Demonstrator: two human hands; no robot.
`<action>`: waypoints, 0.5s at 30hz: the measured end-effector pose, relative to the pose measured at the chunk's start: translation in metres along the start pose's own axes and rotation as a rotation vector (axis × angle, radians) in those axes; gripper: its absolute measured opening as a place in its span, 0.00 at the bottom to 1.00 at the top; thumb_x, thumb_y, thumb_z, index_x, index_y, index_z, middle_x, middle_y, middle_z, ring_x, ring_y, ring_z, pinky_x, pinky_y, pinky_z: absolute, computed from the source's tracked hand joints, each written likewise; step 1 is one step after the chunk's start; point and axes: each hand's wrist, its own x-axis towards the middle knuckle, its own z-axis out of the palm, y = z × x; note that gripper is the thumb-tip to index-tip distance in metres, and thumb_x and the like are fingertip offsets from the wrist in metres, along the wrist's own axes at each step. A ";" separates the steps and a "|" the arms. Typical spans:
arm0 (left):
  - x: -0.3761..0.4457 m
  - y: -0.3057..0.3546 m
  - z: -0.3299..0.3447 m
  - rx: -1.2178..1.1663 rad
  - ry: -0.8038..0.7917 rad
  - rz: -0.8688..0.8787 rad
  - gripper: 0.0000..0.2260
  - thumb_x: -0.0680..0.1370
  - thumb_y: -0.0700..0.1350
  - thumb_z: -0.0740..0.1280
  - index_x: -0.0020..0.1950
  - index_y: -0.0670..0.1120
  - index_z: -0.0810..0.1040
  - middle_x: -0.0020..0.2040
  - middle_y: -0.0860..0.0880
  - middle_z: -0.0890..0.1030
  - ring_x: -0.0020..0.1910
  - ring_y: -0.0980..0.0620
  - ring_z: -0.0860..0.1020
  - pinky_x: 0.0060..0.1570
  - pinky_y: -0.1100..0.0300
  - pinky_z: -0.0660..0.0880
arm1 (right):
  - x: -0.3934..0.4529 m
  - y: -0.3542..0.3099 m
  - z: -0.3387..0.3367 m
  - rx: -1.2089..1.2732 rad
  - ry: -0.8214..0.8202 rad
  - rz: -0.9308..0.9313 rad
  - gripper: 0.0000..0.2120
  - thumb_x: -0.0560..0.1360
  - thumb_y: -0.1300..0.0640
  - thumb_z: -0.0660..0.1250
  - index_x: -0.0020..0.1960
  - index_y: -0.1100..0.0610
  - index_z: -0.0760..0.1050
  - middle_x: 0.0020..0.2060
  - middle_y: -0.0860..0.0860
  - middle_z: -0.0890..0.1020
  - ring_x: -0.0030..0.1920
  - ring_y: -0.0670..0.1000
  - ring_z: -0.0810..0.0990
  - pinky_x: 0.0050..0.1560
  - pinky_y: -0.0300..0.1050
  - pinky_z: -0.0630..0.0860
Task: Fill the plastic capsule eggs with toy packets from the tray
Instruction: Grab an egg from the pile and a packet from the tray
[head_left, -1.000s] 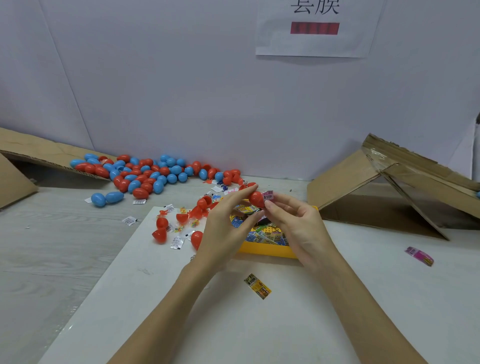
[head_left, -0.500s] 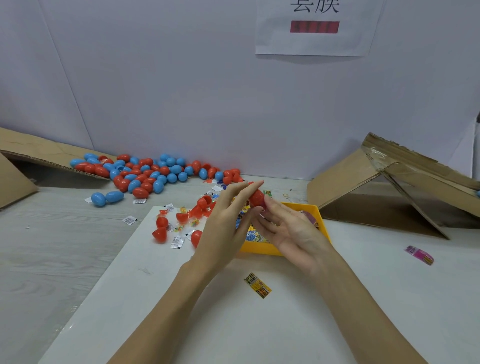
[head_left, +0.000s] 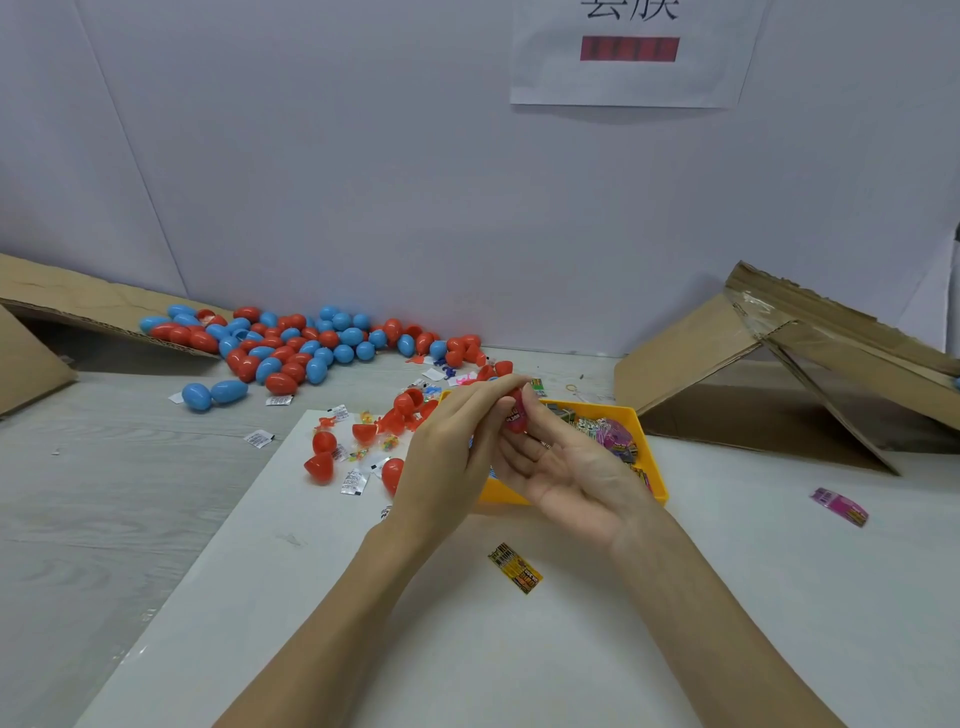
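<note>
Fingers (head_left: 483, 410) of our left hand (head_left: 447, 457) pinch the red egg half (head_left: 516, 415) upright, right hand (head_left: 566, 467) flat-open just right, pressing the packet in.

— Eggs (head_left: 291, 353)? Glossy plastic, red and blue, smooth. Tray (head_left: 655, 470) the same, yellow.

— Counter (head_left: 93, 499) looks pale wood-grain, matt; white sheet (head_left: 467, 649) smooth. Boxes (head_left: 779, 374) rough brown cardboard. Packets (head_left: 514, 567) shiny printed film.

1. Two large dark characters, cut off by the top edge and not readable, are printed on a white paper sheet (head_left: 631, 57) on the wall.
2. A red bar (head_left: 629, 49) below them is blurred.
3. Print on the packets is too small to be read.
</note>
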 end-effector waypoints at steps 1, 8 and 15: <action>0.000 0.001 0.001 -0.018 -0.004 -0.012 0.16 0.86 0.48 0.58 0.71 0.49 0.77 0.65 0.57 0.79 0.67 0.59 0.76 0.65 0.60 0.75 | 0.000 0.000 0.000 -0.001 0.001 -0.007 0.24 0.70 0.54 0.77 0.63 0.62 0.80 0.53 0.61 0.86 0.54 0.56 0.87 0.53 0.50 0.85; 0.002 -0.002 0.000 -0.026 -0.052 -0.051 0.15 0.83 0.42 0.66 0.70 0.50 0.77 0.63 0.56 0.80 0.65 0.56 0.75 0.64 0.56 0.74 | 0.005 0.000 -0.011 -0.240 0.069 -0.197 0.15 0.80 0.52 0.70 0.62 0.61 0.82 0.51 0.58 0.86 0.52 0.56 0.86 0.53 0.48 0.84; 0.006 -0.003 -0.006 -0.149 -0.097 -0.102 0.18 0.80 0.40 0.72 0.69 0.47 0.78 0.62 0.53 0.80 0.61 0.53 0.79 0.58 0.60 0.78 | 0.008 0.000 -0.017 -0.397 0.156 -0.309 0.10 0.81 0.58 0.69 0.59 0.62 0.82 0.51 0.57 0.88 0.53 0.53 0.87 0.47 0.39 0.83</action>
